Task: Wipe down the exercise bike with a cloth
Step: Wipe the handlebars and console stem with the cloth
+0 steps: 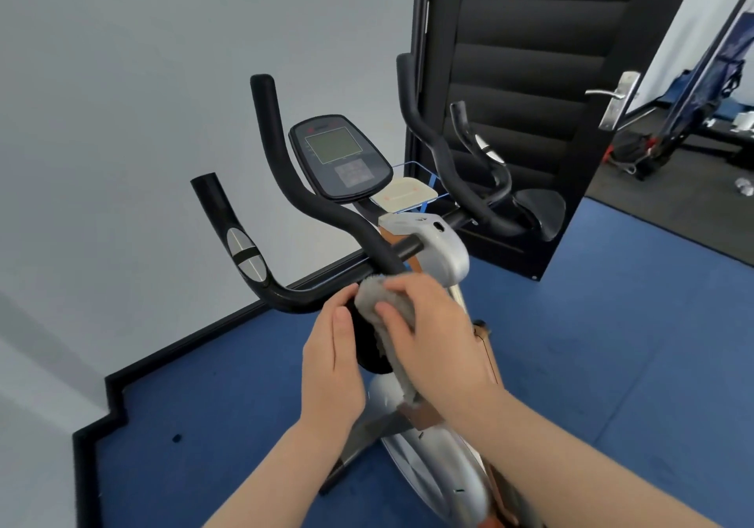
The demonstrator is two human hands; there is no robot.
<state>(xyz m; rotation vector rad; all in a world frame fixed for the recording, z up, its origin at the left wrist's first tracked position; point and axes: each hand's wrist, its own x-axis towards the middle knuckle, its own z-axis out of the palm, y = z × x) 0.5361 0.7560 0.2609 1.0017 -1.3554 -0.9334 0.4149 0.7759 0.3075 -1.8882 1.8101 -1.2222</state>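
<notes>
Bike: we see the exercise bike (432, 254) standing on the blue floor mat (612, 344) in a room corner, its silver and orange frame running down toward the lower edge of the view.
Handlebar: we see the black handlebar (302, 201) branching left and right from the silver centre housing, with a metal pulse sensor (245, 254) on the left branch.
Console: we see the display console (338, 156) above the handlebar centre, screen unlit; a beige pad on a clear holder (406, 195) sits just beside it on the right.
Cloth: we see the grey fluffy cloth (387, 307) wrapped over the bar where the left branch meets the centre, its tail hanging below the right hand.
Right hand: we see the right hand (440, 331) laid over the cloth, its fingers (387, 311) curled round it and pressing it to the bar.
Left hand: we see the left hand (334, 364) just beside the cloth on its left, fingers (340, 303) straight and together, tips touching the bar; they grip nothing that we can see.
Surroundings: we see a white wall (122, 119) on the left, a black open door (530, 79) with a metal door handle (612, 95) behind the bike.
</notes>
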